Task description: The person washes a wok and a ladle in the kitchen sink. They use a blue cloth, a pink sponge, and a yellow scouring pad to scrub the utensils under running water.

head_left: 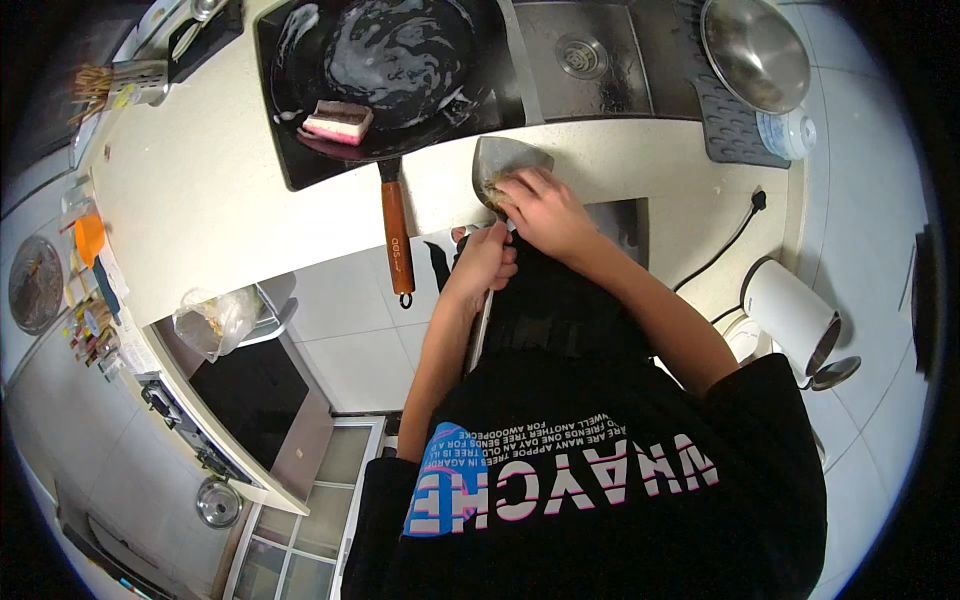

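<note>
My left hand (482, 262) is closed around the handle of a metal spatula (508, 153), just below its broad blade. My right hand (545, 208) presses a small brownish scouring pad (494, 187) against the blade, with its fingers bent over the pad. Part of the pad is hidden under those fingers. The spatula's blade lies over the counter's front edge, and its handle runs back toward my body. Ahead and to the left, a black frying pan (400, 55) streaked with foam rests in the dark sink. Its wooden handle (397, 235) juts toward me. A pink, white and dark sponge (338, 122) sits on the pan's near rim.
A steel sink basin (640, 60) with a drain is beside the pan. Right of it are a steel bowl (757, 55) and a grey mat (735, 125). A white kettle (790, 305) stands at the right, near a black cord (725, 250). A plastic bag (215, 322) hangs at the left.
</note>
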Demonstrator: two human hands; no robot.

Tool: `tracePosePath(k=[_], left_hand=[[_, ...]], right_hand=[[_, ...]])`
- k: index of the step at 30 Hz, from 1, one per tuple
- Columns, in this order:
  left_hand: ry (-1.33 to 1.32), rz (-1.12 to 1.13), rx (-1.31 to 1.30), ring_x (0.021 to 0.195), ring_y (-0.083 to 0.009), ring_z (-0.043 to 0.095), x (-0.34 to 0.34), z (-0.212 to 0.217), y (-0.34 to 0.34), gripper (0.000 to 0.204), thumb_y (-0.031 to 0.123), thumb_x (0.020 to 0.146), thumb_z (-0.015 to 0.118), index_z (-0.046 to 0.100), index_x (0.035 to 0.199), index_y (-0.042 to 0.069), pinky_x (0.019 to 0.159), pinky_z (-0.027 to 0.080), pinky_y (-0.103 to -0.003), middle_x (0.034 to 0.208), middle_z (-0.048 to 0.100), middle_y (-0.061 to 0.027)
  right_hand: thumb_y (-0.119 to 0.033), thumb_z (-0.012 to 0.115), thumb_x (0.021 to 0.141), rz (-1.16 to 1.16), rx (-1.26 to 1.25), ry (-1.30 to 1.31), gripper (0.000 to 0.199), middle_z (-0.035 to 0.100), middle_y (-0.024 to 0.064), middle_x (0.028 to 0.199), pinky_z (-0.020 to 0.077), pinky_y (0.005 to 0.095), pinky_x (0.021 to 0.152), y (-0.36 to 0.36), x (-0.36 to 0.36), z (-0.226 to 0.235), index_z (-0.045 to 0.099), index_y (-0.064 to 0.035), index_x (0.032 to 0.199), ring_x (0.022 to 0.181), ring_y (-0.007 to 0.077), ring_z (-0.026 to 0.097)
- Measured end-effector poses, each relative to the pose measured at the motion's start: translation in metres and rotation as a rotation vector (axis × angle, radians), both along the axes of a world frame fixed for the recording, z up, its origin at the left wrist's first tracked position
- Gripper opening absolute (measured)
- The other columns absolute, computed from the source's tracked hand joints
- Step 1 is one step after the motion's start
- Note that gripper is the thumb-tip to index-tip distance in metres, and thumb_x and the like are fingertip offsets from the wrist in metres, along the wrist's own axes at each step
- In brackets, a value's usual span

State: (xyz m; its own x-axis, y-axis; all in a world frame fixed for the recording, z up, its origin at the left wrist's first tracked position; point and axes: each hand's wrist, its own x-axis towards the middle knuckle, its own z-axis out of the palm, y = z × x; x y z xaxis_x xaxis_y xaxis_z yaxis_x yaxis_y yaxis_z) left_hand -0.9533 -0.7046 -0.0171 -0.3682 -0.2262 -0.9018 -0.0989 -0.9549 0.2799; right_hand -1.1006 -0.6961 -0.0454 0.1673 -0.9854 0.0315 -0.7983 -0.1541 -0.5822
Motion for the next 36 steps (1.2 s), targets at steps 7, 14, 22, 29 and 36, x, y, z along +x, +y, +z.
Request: tracePosePath(k=[7,14,22,29,36], left_hand=[[-0.009,0.064,-0.026,0.044,-0.0044,0.029,-0.006,0.001,-0.003,0.022,0.031,0.096,0.039,0.040,0.085,0.012,0.037,0.018,-0.021,0.059,0.033,0.0057],[-0.008,0.104,-0.043,0.045,-0.0041,0.029,-0.013,0.002,-0.008,0.025,0.032,0.097,0.039,0.041,0.083,0.012,0.037,0.020,-0.021,0.059,0.033,0.0063],[-0.028,0.146,-0.098,0.045,-0.0053,0.031,-0.016,-0.006,-0.005,0.028,0.031,0.098,0.039,0.041,0.079,0.011,0.037,0.022,-0.022,0.059,0.035,0.0047],[-0.070,0.136,-0.102,0.047,-0.0063,0.031,-0.019,0.001,-0.003,0.029,0.031,0.097,0.038,0.040,0.078,0.009,0.038,0.022,-0.022,0.061,0.036,0.0032],[-0.027,0.101,-0.119,0.046,-0.0066,0.031,-0.016,-0.006,0.003,0.026,0.029,0.097,0.037,0.041,0.080,0.009,0.038,0.022,-0.022,0.060,0.037,0.0032]], right_hand=[[-0.010,0.059,0.075,0.025,-0.169,0.239,0.010,0.054,0.0083,0.088,0.0543,0.0380,0.067,-0.062,0.016,-0.022,0.061,-0.0042,0.082,0.083,0.0272,0.060],[-0.008,0.058,0.074,0.210,0.039,0.213,0.008,0.057,0.0099,0.089,0.0538,0.0414,0.069,-0.050,0.018,-0.022,0.061,-0.0016,0.078,0.085,0.0297,0.062],[-0.010,0.056,0.074,0.202,-0.024,0.268,0.010,0.060,0.0100,0.086,0.0540,0.0395,0.065,-0.078,0.013,-0.023,0.061,-0.0014,0.077,0.079,0.0289,0.062],[-0.009,0.056,0.074,0.065,-0.036,0.253,0.012,0.062,0.0114,0.090,0.0542,0.0418,0.064,-0.084,0.016,-0.020,0.063,-0.0004,0.076,0.076,0.0308,0.064],[-0.011,0.060,0.073,0.242,-0.009,0.359,0.011,0.060,0.0115,0.090,0.0541,0.0426,0.063,-0.063,0.015,-0.015,0.062,-0.0009,0.072,0.075,0.0317,0.065]])
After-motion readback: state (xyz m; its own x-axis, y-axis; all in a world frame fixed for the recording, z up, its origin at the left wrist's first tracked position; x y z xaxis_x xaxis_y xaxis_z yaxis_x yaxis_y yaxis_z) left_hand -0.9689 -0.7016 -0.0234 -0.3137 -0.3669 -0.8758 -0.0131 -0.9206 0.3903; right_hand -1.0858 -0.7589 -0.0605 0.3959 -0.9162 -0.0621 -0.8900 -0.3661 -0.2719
